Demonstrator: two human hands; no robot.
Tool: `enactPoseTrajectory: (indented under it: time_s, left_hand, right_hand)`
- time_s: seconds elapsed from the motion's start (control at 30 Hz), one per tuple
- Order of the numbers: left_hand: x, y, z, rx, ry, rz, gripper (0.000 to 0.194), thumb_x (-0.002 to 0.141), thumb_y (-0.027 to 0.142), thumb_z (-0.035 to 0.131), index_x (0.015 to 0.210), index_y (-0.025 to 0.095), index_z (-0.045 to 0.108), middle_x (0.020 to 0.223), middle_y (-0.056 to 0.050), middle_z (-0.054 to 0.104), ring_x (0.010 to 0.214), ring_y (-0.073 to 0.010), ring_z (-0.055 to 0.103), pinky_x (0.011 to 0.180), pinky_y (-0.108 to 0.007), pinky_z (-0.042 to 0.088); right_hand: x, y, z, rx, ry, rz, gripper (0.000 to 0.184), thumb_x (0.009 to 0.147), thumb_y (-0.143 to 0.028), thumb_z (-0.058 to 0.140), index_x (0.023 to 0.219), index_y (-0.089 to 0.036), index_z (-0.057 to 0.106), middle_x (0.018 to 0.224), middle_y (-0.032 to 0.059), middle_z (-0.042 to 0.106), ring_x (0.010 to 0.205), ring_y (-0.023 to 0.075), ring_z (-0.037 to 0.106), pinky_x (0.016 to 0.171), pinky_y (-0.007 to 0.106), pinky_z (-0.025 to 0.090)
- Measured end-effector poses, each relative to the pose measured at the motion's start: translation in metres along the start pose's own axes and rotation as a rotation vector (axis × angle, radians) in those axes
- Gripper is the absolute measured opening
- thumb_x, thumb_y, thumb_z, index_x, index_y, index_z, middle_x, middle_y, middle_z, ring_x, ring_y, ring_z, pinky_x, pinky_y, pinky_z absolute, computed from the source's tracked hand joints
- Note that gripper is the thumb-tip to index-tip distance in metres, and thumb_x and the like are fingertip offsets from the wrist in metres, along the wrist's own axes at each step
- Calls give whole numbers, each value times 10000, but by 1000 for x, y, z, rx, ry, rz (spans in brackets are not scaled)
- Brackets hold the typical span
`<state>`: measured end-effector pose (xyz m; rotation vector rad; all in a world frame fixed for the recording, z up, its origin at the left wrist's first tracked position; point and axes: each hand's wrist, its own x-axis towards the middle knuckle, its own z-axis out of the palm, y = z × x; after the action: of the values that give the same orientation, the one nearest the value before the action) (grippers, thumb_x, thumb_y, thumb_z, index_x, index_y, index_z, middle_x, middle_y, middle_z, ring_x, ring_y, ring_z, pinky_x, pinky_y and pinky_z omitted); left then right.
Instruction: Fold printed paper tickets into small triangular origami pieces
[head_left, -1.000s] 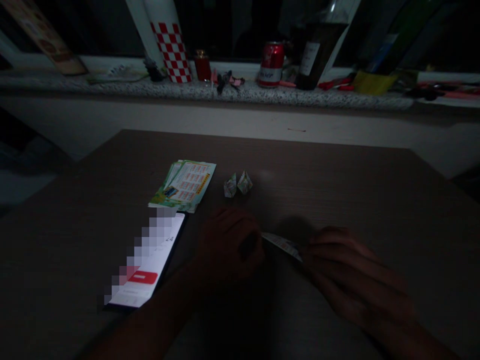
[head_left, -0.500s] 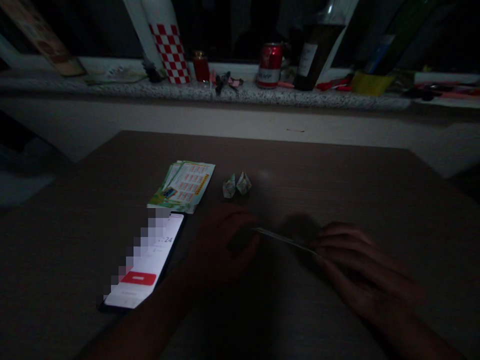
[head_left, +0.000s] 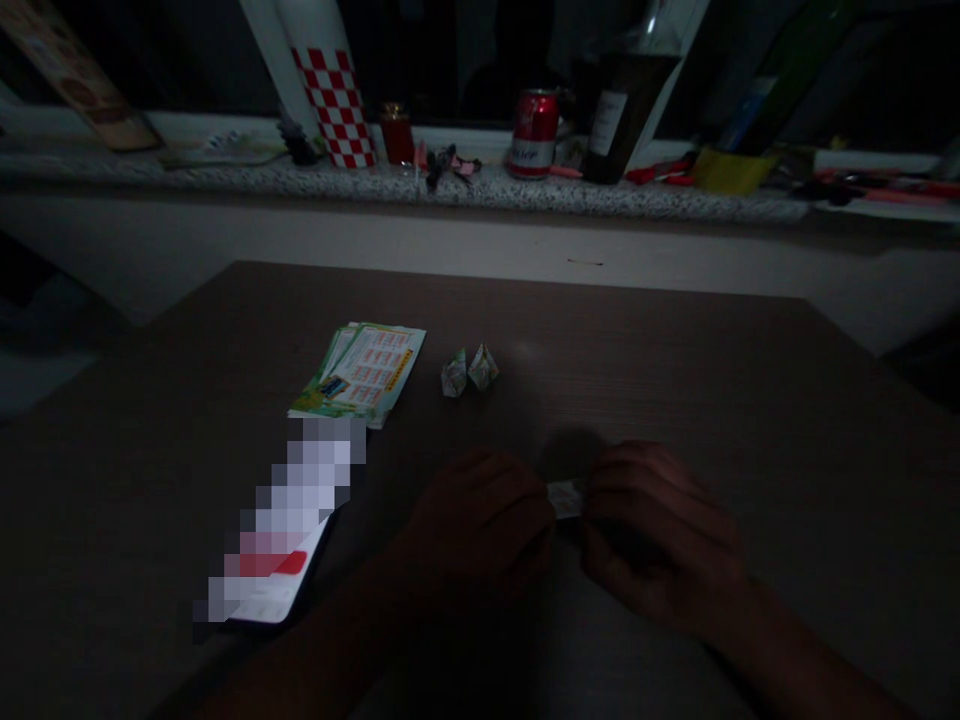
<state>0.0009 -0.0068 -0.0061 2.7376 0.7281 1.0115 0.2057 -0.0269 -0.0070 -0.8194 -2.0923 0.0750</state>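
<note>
Between my two hands is a small piece of paper (head_left: 565, 498), pale and printed, mostly covered by my fingers. My left hand (head_left: 484, 515) is closed on its left end, and my right hand (head_left: 660, 530) pinches the right end. The hands are close together just above the table, and the light is too dim to show the paper's folds. Beyond my left hand, two small folded paper shapes (head_left: 469, 371) stand side by side. A stack of printed calendar leaflets (head_left: 371, 370) lies to their left.
A lit phone (head_left: 277, 560), partly pixelated, lies on the brown table (head_left: 660, 340) beside my left forearm. Along the granite windowsill (head_left: 390, 188) stand a red can (head_left: 534, 135), a dark bottle (head_left: 615, 120), a checkered bottle (head_left: 334, 105) and a yellow container (head_left: 733, 170).
My right hand has moved left, closer to my left hand, which has shifted slightly right. The paper, seen edge-on before, now shows a small printed face between them.
</note>
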Motion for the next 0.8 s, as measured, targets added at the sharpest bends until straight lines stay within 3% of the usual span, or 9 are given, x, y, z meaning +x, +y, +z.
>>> enactPoseTrajectory:
  time_s: [0.23, 0.8]
  left_hand:
    - [0, -1, -3, -32, -10, -32, 67, 847, 109, 538, 842, 152, 589, 796, -36, 639, 754, -153, 555, 723, -304, 465]
    - [-11, -8, -17, -221, -43, -187, 82, 853, 115, 531, 910, 165, 564, 887, -54, 627, 854, -171, 579, 769, -308, 469]
  right_hand:
    - [-1, 4, -1, -106, -37, 1, 141, 662, -70, 634, 743, -174, 581, 709, 44, 635, 718, 208, 615, 671, 380, 507]
    - [-3, 19, -18, -120, -54, 30, 187, 653, -71, 623, 746, -209, 537, 670, 11, 601, 676, 195, 600, 651, 369, 495]
